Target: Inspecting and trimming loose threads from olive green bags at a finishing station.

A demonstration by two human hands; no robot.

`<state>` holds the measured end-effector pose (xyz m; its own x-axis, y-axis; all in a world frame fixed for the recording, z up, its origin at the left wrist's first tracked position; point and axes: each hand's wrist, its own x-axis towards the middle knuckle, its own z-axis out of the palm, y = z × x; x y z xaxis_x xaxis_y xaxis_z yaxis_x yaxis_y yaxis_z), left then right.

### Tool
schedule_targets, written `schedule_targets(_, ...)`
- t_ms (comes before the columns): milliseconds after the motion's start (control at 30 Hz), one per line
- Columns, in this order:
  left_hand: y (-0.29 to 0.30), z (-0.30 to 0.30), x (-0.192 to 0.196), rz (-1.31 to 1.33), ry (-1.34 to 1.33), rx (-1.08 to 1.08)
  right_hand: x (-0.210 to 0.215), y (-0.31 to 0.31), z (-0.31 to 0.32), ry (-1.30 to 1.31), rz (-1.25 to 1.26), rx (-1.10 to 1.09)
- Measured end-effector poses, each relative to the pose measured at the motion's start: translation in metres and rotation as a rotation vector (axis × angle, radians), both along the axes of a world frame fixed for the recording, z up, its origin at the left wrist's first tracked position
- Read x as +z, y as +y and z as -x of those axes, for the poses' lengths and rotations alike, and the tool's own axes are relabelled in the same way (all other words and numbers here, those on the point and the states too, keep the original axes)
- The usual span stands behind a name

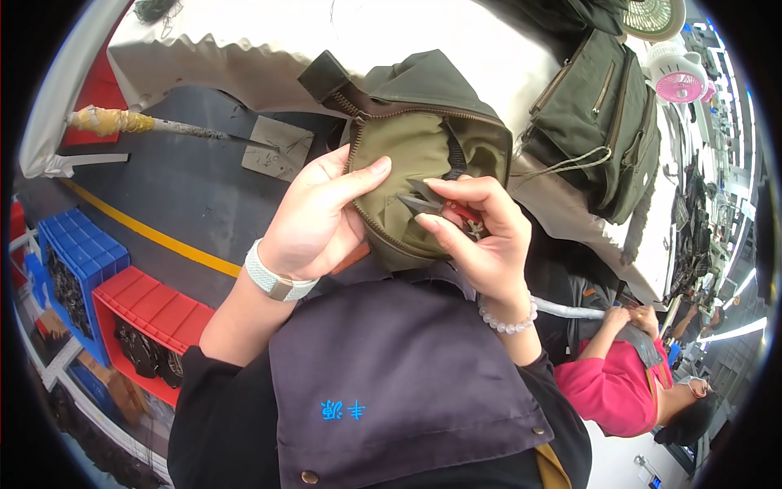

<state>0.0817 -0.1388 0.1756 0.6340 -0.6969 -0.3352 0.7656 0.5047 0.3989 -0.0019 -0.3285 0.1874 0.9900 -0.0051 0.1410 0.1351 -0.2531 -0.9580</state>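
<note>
Working with snips (461,212) inside the mouth of a dark green bag (423,77), which sits at the near edge of the white surface (244,24), in front of the apron (391,367).

Left hand (314,212): half curled, gripping the bag's side, thumb over the zipper edge onto the olive lining (399,138). Right hand (489,236): thumb and fingers closed around the snips; blades parted, tips toward the lining. No loose thread can be made out.

Judged step: trimming at the lining. Technique: spread the cloth flat with the left thumb, clear of the blade line; lay the blades along the fabric; cut with the tips only. Risk: a fold of lining or the dark webbing (458,151) nearby getting nicked.
</note>
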Motion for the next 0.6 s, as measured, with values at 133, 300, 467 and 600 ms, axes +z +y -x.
schedule_targets(133,-0.012,0.025,-0.015,-0.033,0.089,-0.180,0.009,-0.009,0.000,-0.098,-0.518,-0.237)
schedule_targets(300,-0.009,0.043,-0.039,0.026,0.249,-0.230,0.023,-0.031,-0.007,-0.188,-0.479,-0.165)
schedule_targets(467,0.004,0.021,-0.047,0.025,0.220,-0.225,-0.019,-0.006,0.005,0.031,-0.024,-0.146)
schedule_targets(600,0.013,0.024,-0.044,-0.074,0.109,-0.127,-0.045,0.011,-0.021,0.163,0.229,-0.125)
